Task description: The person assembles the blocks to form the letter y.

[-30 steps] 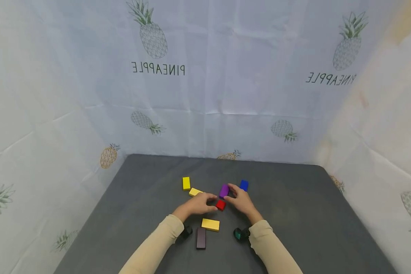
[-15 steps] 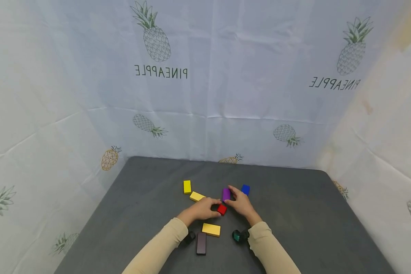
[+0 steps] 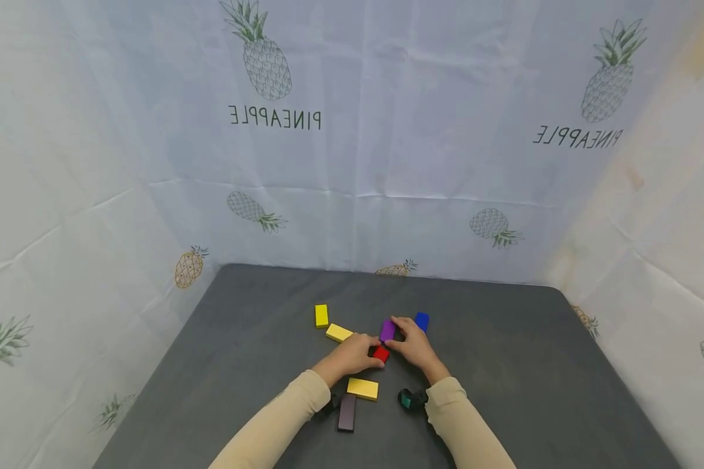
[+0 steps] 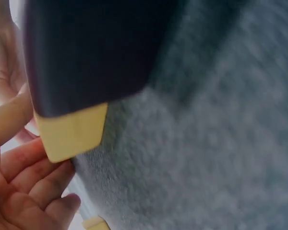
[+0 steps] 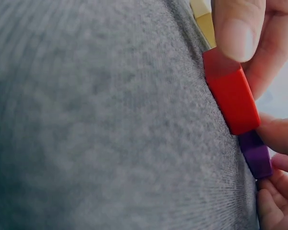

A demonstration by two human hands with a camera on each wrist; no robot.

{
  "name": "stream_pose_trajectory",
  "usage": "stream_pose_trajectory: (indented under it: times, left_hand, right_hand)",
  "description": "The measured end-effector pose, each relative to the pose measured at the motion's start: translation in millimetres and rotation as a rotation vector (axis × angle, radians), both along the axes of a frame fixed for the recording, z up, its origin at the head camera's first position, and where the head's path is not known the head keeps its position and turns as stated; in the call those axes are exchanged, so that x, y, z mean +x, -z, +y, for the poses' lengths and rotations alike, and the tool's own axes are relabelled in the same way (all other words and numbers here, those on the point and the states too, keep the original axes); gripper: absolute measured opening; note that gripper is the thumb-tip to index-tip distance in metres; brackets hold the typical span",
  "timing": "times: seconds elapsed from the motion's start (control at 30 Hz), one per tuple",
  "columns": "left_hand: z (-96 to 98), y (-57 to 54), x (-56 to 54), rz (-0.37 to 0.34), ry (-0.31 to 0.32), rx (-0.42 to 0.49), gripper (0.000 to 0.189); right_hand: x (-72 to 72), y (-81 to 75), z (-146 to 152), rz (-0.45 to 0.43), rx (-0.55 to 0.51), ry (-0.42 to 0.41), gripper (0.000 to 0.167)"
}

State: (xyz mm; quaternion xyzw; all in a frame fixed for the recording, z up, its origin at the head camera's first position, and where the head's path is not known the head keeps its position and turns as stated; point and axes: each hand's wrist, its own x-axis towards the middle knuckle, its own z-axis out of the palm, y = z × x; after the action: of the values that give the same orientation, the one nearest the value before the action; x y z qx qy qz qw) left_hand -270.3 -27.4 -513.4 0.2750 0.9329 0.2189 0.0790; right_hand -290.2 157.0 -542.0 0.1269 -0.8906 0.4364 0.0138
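Observation:
My left hand (image 3: 350, 355) is around a small red block (image 3: 381, 354), its thumb and fingers pinching it from either side. To the right, my right hand (image 3: 415, 344) grips a purple block (image 3: 387, 331) between thumb and fingers. In the right wrist view the red block (image 5: 233, 98) lies right at the end of the purple block (image 5: 256, 153), with the left thumb (image 5: 235, 40) over its near face. The left wrist view is mostly taken up by a dark block (image 4: 86, 52) near the camera, which partly hides a yellow block (image 4: 74, 134).
A blue block (image 3: 422, 321) lies behind my right hand. Two yellow blocks, one upright in view (image 3: 321, 316) and one slanted (image 3: 339, 333), lie back left. Nearer me are another yellow block (image 3: 362, 389) and the dark block (image 3: 347, 413). White pineapple-print cloth surrounds the grey table (image 3: 504, 365).
My left hand has moved to the right, and its thumb and fingers have come in around the red block. The right hand stays at the purple block, which has turned slightly.

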Motion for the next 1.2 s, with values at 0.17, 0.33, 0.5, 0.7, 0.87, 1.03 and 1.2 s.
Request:
stream_pose_trajectory:
  times: [0.17,0.33,0.5,0.7,0.87,1.03,1.2]
  left_hand:
    - [4.8,1.0,1.6,0.022,-0.049,-0.011,0.046]
    - [5.3,3.9,0.8,0.014,-0.062,0.019,0.042]
    - [2.0,4.7,2.2,-0.018,-0.067,0.062,0.045]
    - [-2.2,5.2,4.2,-0.068,-0.100,0.168,0.046]
    - [-5.9,8.0,4.0,-0.122,-0.130,0.311,0.043]
    - [-9.1,8.1,1.4,-0.158,-0.159,0.457,0.039]
    - [-10.1,6.0,0.2,-0.173,-0.174,0.502,0.040]
  right_hand:
    - [1.4,-1.8,-0.7,-0.003,0.008,0.000,0.061]
    - [2.0,-3.0,-1.3,0.002,0.020,0.004,0.061]
    - [2.6,-1.1,-1.8,0.028,0.049,0.027,0.059]
    - [3.4,2.0,-1.5,0.049,0.052,0.052,0.058]
    - [5.4,4.9,-0.8,0.046,-0.012,0.068,0.057]
    - [7.0,2.8,0.5,0.065,-0.066,0.078,0.058]
    - [8.2,-1.8,2.9,0.104,-0.098,0.091,0.059]
